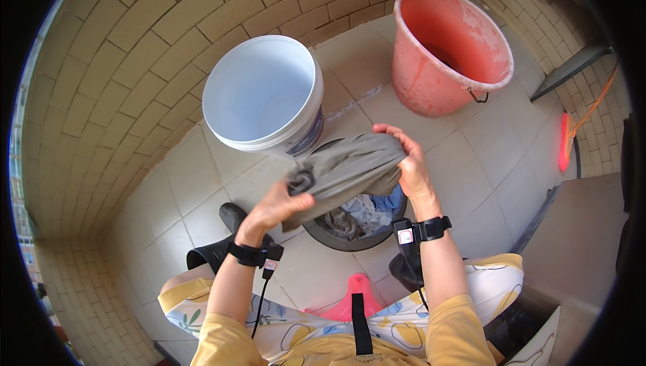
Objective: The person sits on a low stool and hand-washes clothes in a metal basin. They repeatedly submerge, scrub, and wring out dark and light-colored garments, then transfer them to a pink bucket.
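Observation:
A grey wet-looking cloth (353,159) is stretched between my two hands, bunched into folds. My left hand (277,204) grips its lower left end, where the fabric is rolled up. At the upper right end, my right hand (411,164) has its fingers around the cloth. Beneath it stands a dark round basin (328,242) on the floor, partly covered by the cloth. Inside the basin lie a white and light blue cloth (366,212), a blue cloth (388,199) and a dark grey-brown cloth (343,224).
A white plastic bucket (214,113) stands behind the basin to the left. Farther right is a red bucket (424,83) with a metal handle. An orange broom (568,139) leans by the right wall. Under me is a pink plastic stool (348,308). The floor is tiled.

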Demonstrator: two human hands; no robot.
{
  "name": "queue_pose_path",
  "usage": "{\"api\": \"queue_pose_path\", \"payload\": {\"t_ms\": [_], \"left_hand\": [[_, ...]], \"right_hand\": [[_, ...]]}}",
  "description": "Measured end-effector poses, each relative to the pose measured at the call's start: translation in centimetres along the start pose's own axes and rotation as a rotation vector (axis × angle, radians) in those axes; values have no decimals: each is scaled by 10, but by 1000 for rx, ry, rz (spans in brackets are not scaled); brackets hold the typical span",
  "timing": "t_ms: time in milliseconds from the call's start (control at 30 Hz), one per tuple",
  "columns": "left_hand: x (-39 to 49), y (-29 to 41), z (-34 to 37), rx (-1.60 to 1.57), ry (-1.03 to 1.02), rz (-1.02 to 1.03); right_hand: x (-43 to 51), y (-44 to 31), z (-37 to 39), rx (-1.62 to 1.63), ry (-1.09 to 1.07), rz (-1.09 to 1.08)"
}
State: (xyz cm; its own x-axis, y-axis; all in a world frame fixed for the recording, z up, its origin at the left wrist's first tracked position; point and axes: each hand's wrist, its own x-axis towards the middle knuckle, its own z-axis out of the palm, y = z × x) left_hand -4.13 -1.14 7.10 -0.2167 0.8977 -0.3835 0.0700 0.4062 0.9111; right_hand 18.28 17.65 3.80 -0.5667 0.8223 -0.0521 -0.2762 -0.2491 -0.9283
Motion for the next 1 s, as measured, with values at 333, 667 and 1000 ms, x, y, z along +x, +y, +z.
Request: {"api": "queue_pose_path", "payload": {"t_ms": [333,667,1000], "left_hand": [[4,1,24,-760,107,40],[36,-79,50,-1402,26,-153],[11,-85,104,-1309,456,-345]], "right_hand": [[3,5,14,582,127,118],[-49,42,108,-667,-465,-292],[-36,95,93,-970,-51,-149]]}}
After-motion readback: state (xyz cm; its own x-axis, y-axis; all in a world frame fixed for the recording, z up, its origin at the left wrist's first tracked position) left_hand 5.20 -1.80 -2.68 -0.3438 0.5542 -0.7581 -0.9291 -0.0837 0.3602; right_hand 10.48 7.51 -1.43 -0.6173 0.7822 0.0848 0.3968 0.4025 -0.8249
